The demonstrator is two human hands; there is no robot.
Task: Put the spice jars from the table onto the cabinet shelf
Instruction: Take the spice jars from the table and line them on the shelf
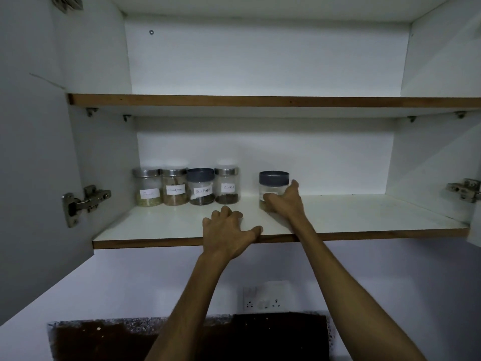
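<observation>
We see an open white wall cabinet with 2 brown-edged shelves, and both bare arms reach up to the lower white shelf (364, 217). The right hand (285, 199) holds a clear round jar with a dark grey screw lid (273, 187) by its lower body, thumb curled across the front and fingers round the far side; the jar stands upright on the shelf, and a little brownish spice shows at its bottom. We cannot read any label on it, as the hand covers the front.

The left hand (229, 230) rests on the front part of the same shelf, its fingers bent with the tips pressed to the board and the thumb lying along the front edge; it holds nothing.

To the left, well apart from the held jar, 4 labelled jars stand in a close row against the back wall. From the left: a clear glass jar with a steel lid and pale green-yellow spice (147, 187), a clear steel-lidded jar of light brown spice (175, 186), a clear jar with a dark grey lid marked "Black Pepper" (201, 187), and a clear steel-lidded jar marked "Cloves" (227, 185). The first 2 labels are too blurred to read surely.

The upper shelf (260, 100) carries its brown edge above. Steel hinges (83, 204) sit on the side walls, and a white wall socket plate (265, 295) shows below the cabinet.
</observation>
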